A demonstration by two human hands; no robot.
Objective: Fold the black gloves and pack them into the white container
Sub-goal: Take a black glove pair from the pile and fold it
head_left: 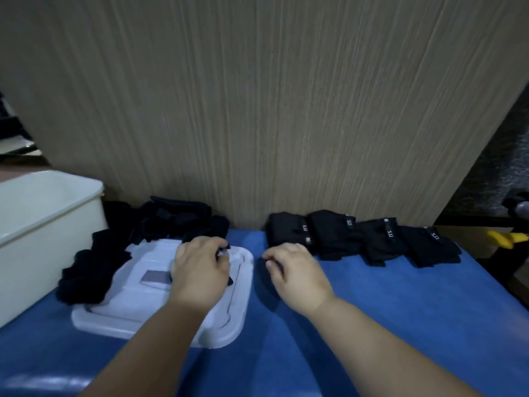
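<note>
My left hand (200, 267) lies over the white lid (160, 305), its fingers curled round a black glove (226, 249). Only small black bits of that glove show at the fingertips and under the palm. My right hand (292, 270) rests on the blue table just right of the lid with curled fingers. A dark spot sits at its fingertips, and I cannot tell whether it is cloth or shadow. The white container (43, 224) stands at the left, its visible inside bare. Loose black gloves (171, 219) are piled behind and left of the lid. Folded black gloves (357, 239) lie in a row at the right.
A wood-grain wall panel (272, 110) rises right behind the blue table (372, 325). A yellow object (506, 239) and dark clutter sit past the table's right edge. The near half of the table is bare blue cloth.
</note>
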